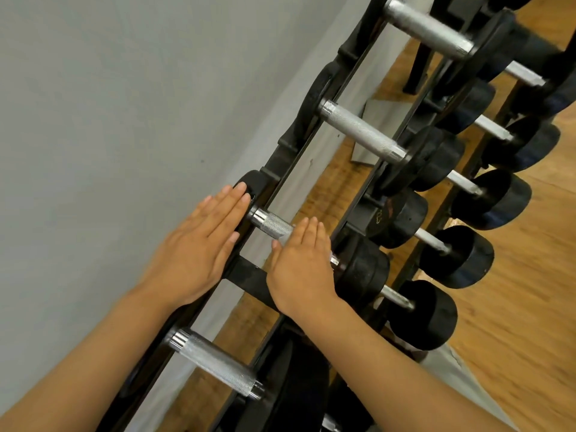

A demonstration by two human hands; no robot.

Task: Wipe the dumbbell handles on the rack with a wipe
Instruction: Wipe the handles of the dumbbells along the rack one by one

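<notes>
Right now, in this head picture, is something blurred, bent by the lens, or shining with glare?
Head view: the whole frame is tilted, and the rack runs diagonally. The left hand and right hand look sharp. The knurled handle between them shows bright glints on its chrome collar. The small dumbbells at right look softer. The light is even, with no hard shadows.

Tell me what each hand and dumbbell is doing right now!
left hand: flat, fingers straight, resting by the black dumbbell end; holds nothing
right hand: flat, fingers straight, lying over the middle dumbbell handle; no wipe visible
near dumbbell handle: uncovered, untouched, on the rack
far dumbbell handles: uncovered, untouched
lower-row dumbbells: racked, untouched
</notes>
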